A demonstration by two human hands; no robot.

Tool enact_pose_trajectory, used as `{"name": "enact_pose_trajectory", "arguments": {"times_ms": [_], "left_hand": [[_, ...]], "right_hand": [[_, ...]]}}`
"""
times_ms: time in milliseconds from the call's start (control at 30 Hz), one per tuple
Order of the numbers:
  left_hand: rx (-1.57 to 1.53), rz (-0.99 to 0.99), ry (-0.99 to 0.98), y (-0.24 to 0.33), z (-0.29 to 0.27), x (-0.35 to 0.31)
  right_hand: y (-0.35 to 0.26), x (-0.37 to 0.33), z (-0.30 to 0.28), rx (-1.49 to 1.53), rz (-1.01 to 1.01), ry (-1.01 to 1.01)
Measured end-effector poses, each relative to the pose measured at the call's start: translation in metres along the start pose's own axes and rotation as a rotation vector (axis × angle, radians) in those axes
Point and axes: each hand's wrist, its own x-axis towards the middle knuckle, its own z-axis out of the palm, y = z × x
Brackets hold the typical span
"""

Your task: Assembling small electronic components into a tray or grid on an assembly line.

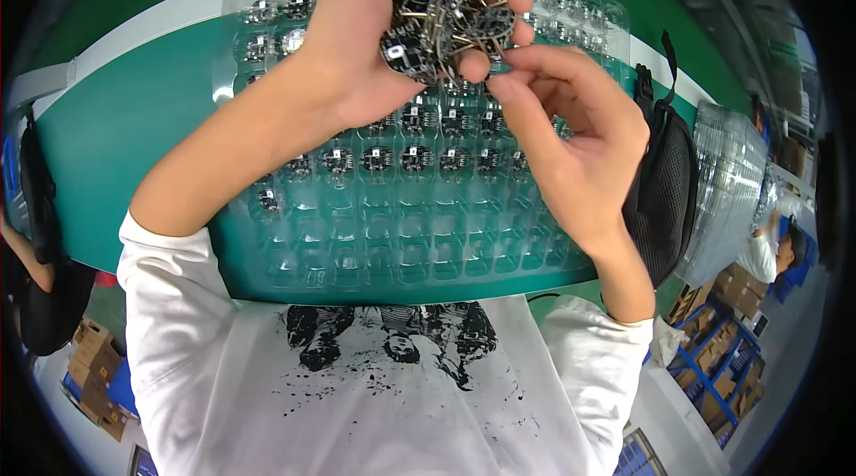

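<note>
White T-shirt [374, 387] with a black print is filling the lower frame, both forearms rising from it. Clear blister tray [401, 235] is lying flat on the green bench [125, 128] just beyond the chest; its nearest rows of pockets are sitting empty, the middle and far rows are each holding a small round black circuit board [415, 158]. Left hand [374, 39] is hovering above the tray's far half, fingers curled shut round a bunch of boards [446, 8], a loose heap of the same black discs with metal pins sticking out. Right hand [580, 137] is hanging just beside it, partly open, thumb and forefinger pinching together at the lower edge of the bunch; whether they are gripping a single board cannot be told. Black mesh bag [664, 191] is standing at the tray's right edge. Stack of empty clear trays [731, 182] is leaning beyond the bag. Cardboard boxes [98, 369] are sitting on the floor at lower left.
</note>
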Motion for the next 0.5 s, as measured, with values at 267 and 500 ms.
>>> {"name": "enact_pose_trajectory", "arguments": {"times_ms": [267, 500], "left_hand": [[-0.058, -0.021, -0.057, 0.001, -0.008, -0.001], [0.079, 0.047, -0.002, 0.005, -0.01, 0.006]], "right_hand": [[-0.005, -0.006, -0.022, 0.076, -0.041, 0.089], [0.018, -0.056, -0.122, -0.751, -0.342, 0.02]]}}
